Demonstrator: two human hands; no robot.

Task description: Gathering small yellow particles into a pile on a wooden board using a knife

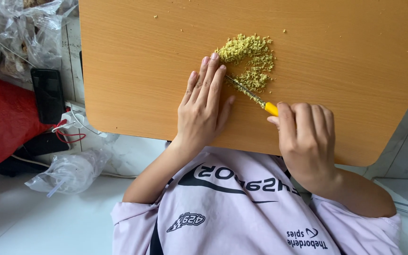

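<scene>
A pile of finely chopped yellow-green crumbs [251, 56] lies on a light brown wooden table [133, 71]. My right hand [305, 139] is closed around the yellow handle of a small knife [271, 108]. Its thin blade [244, 89] points up-left into the pile. My left hand [204, 106] lies flat on the table, palm down with fingers stretched out. Its fingertips touch the left edge of the crumbs, and its thumb side rests beside or on the blade's tip half.
A few stray crumbs [155, 17] dot the table's far part. On the floor to the left are a red bag [1, 118], a black phone [48, 94], a white charger with a cable [69, 118] and clear plastic bags [69, 172]. The table's rounded near edge [355, 163] sits over my lap.
</scene>
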